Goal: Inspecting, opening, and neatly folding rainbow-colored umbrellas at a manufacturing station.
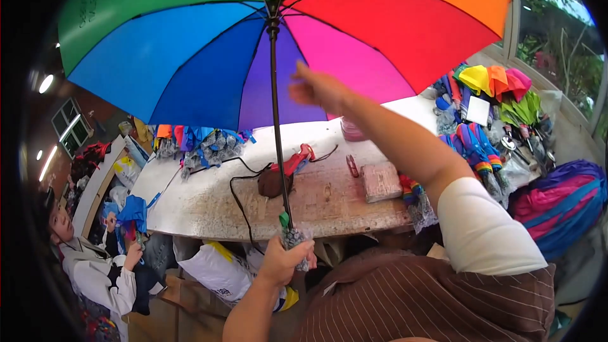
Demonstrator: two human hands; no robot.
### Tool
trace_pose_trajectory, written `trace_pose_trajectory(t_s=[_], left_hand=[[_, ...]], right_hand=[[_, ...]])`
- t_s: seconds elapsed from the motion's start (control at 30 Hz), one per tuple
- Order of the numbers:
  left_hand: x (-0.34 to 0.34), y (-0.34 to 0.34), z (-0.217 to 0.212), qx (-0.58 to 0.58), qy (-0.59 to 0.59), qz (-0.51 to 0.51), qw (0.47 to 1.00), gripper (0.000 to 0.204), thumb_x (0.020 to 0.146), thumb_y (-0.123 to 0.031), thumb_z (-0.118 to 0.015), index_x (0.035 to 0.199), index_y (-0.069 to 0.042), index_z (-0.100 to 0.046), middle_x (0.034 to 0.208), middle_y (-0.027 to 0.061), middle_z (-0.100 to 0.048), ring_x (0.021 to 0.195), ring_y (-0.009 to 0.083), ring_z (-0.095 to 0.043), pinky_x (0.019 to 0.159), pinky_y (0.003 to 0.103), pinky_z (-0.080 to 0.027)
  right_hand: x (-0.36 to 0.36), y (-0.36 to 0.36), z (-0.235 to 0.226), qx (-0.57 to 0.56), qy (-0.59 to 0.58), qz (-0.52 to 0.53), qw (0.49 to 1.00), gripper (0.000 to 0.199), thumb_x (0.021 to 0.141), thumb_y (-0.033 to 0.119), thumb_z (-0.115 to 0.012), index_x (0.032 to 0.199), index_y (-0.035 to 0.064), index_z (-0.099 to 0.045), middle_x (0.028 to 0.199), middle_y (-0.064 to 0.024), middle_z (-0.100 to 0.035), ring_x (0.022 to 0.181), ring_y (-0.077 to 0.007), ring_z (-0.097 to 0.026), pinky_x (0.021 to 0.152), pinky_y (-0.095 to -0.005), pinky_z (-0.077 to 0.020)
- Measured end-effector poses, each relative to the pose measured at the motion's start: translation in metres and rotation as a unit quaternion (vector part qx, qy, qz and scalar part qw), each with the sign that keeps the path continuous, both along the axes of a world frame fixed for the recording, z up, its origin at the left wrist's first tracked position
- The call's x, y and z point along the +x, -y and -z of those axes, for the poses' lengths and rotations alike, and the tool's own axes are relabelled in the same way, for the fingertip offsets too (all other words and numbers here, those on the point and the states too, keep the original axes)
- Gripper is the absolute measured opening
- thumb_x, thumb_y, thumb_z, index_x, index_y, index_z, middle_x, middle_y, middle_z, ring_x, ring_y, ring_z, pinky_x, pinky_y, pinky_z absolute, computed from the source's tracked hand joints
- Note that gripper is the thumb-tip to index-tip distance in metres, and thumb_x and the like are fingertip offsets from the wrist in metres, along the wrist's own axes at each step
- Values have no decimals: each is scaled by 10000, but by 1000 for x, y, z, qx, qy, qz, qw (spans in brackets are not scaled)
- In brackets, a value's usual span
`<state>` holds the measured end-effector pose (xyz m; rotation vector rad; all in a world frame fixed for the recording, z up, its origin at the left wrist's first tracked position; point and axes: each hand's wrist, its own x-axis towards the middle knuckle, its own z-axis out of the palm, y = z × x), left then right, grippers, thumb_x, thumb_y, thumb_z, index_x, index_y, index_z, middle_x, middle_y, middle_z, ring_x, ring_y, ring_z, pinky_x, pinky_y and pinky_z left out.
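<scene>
A rainbow-panelled umbrella [209, 57] is spread open above the table, its dark shaft [276, 107] running down toward me. My left hand [283, 259] is closed around the umbrella's handle [294, 238], which is covered in clear bubbly wrap with a bit of green at its top. My right hand [315, 90] is raised under the canopy, just right of the shaft and apart from it. Its fingers look spread, slightly blurred, with nothing seen in them. The canopy's top edge runs out of the picture.
On the white worktable [202, 209] lie a red-and-dark tool with a black cord [291, 168] and a pinkish block [381, 182]. Folded umbrellas [472, 142] heap up at right; more [212, 145] lie at the far left. A co-worker [95, 266] handles a blue umbrella at left.
</scene>
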<state>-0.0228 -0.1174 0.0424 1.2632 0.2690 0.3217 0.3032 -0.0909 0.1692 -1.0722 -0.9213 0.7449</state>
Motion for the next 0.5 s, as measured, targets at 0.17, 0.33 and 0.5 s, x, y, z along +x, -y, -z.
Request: trace_pose_trajectory(t_s=[0.17,0.33,0.5], left_hand=[[-18,12,9,77,-32,5,997,119,792,-52,-621,773,-17,-508,605,86,-545,517,191,-571,515,338,-485],[-32,7,33,57,-3,26,998,306,770,-47,-644,1024,-11,-477,663,101,-563,543,205,-589,519,339,-497],[-54,9,51,13,0,-25,1000,585,750,-39,-643,1262,-33,-361,690,103,-549,508,217,-576,465,333,-495]], right_hand=[[2,-22,-97,150,-43,-50,986,508,940,401,-489,1123,-72,-471,960,-169,-603,881,-245,-631,782,-349,-548],[1,-21,-122,208,-133,-126,961,217,875,45,-545,985,-127,-469,940,-243,-579,882,-283,-648,730,-289,-596],[-28,-15,-110,228,-177,-151,945,162,884,111,-550,922,-35,-488,948,-226,-587,893,-321,-649,782,-394,-583]])
